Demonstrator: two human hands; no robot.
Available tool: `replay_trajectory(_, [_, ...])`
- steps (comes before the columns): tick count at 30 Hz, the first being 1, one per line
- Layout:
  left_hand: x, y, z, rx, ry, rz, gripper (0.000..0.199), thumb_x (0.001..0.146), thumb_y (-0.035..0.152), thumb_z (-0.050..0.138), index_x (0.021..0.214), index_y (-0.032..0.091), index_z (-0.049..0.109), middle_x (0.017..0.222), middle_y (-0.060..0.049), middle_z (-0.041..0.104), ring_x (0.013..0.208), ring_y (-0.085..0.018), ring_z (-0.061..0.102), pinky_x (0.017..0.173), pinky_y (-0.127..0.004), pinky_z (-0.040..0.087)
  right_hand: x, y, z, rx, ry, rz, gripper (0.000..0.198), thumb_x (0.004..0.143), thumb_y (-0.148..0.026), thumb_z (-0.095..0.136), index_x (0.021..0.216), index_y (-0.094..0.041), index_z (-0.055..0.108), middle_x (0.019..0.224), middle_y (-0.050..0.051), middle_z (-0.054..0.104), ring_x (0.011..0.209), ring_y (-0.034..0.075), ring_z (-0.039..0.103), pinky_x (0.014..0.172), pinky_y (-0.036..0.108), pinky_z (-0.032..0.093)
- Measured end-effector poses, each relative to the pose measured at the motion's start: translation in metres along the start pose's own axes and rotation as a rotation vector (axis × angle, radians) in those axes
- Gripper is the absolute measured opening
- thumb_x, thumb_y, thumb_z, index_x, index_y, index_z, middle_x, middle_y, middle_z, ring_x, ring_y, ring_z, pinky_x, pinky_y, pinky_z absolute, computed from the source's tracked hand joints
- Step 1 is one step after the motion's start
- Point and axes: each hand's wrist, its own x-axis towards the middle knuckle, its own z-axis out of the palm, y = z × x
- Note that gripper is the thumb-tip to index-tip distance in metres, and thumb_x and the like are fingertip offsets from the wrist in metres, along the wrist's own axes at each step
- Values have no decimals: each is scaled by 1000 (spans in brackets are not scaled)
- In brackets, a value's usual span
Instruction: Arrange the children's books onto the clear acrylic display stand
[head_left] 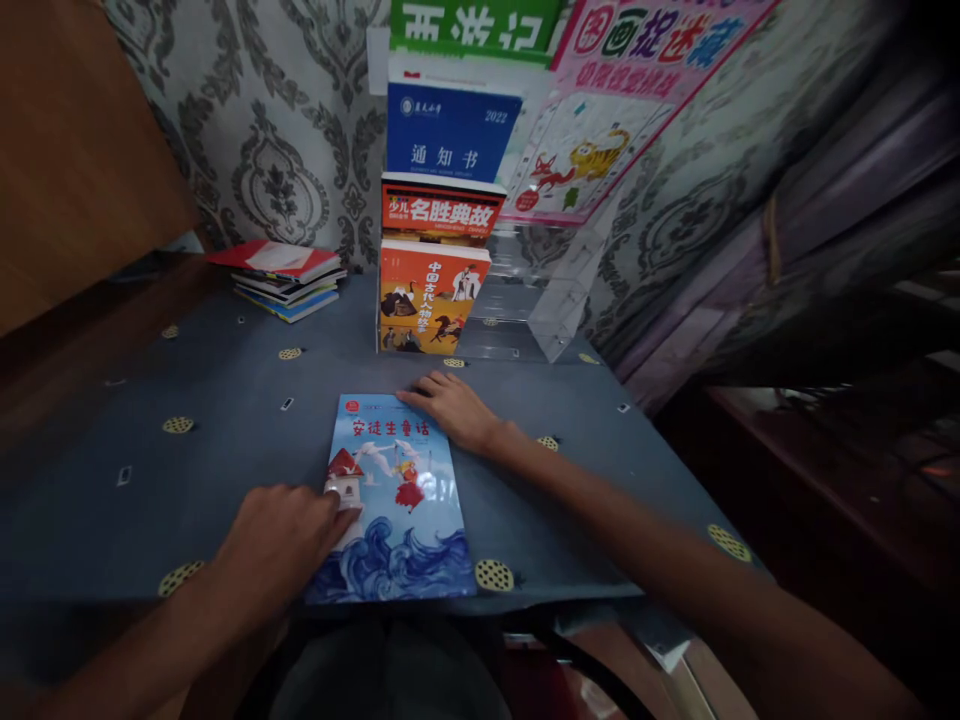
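Note:
A blue picture-covered book (pixel 397 510) lies flat on the table near its front edge, its red Chinese title facing up. My left hand (pixel 289 530) is at the book's left edge, thumb on the cover and the other fingers curled at the side. At the upper right corner, my right hand (pixel 454 408) grips the book, with its thumb over the top edge and the fingers along the far side. The fingertips of both hands are partly hidden.
A clear tiered rack (pixel 517 300) stands behind, holding an orange book (pixel 431 300), a blue booklet (pixel 450 135) and a pink book (pixel 600 120). Several stacked books (pixel 289 280) lie at back left. The table (pixel 225 400) has a blue-grey pineapple-patterned cloth.

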Motion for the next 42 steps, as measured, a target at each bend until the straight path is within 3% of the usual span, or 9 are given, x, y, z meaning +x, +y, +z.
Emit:
replay_trajectory(3, [25,-8,-1,104,33,21,39,101,37,37,97,20,72,87,-12,76,80,-31,73,66,-40,54,15,-20,-14,-30,-14,37,30,101,-14,48,121,-17,69,119,14,67,115,29,56,99,45,42])
replay_trajectory(5, [46,-21,4,66,198,65,38,100,29,33,116,18,66,108,-14,74,102,-30,69,83,-43,55,17,-54,-17,-16,29,55,24,98,-14,52,111,-13,72,117,17,67,114,30,57,100,46,42])
replay_trajectory(8, [73,-49,22,-120,289,203,44,97,22,30,133,17,57,130,-12,68,123,-25,61,104,-42,49,11,-111,-9,114,155,-110,24,98,-27,56,113,-13,70,119,16,68,113,27,59,99,43,46])
replay_trajectory(12, [85,-77,49,-238,242,342,48,99,22,29,140,18,53,146,-10,59,140,-23,48,114,-44,42,-3,-142,7,231,301,-70,48,97,-48,56,130,-15,63,138,19,58,136,33,49,116,45,38])
replay_trajectory(17, [81,-81,63,-214,291,354,50,100,21,31,146,21,49,150,-10,54,144,-25,43,114,-50,42,-7,-111,11,346,272,-162,49,97,-48,55,134,-16,58,142,17,56,139,31,47,118,48,37])
replay_trajectory(29, [82,-67,50,-84,327,303,45,103,27,30,140,21,56,144,-10,60,137,-28,53,106,-51,48,9,-10,37,417,119,19,54,106,-40,38,151,-11,41,159,17,39,151,27,31,123,52,25])
replay_trajectory(35, [84,-26,30,145,321,337,41,97,16,36,128,10,62,133,-21,66,127,-36,59,101,-59,45,10,10,46,500,111,-15,52,107,-37,28,153,-17,39,160,11,39,152,24,27,122,55,24])
replay_trajectory(39, [86,13,36,95,324,494,36,101,21,41,127,11,62,127,-19,68,119,-32,64,101,-52,46,11,8,47,508,123,-9,50,107,-35,27,153,-19,40,160,9,39,152,23,27,123,53,23])
replay_trajectory(42, [78,40,45,8,242,666,40,105,33,39,134,14,57,139,-15,63,131,-28,57,110,-47,42,11,7,43,481,96,5,50,107,-34,27,153,-19,39,161,8,38,152,21,26,123,51,22])
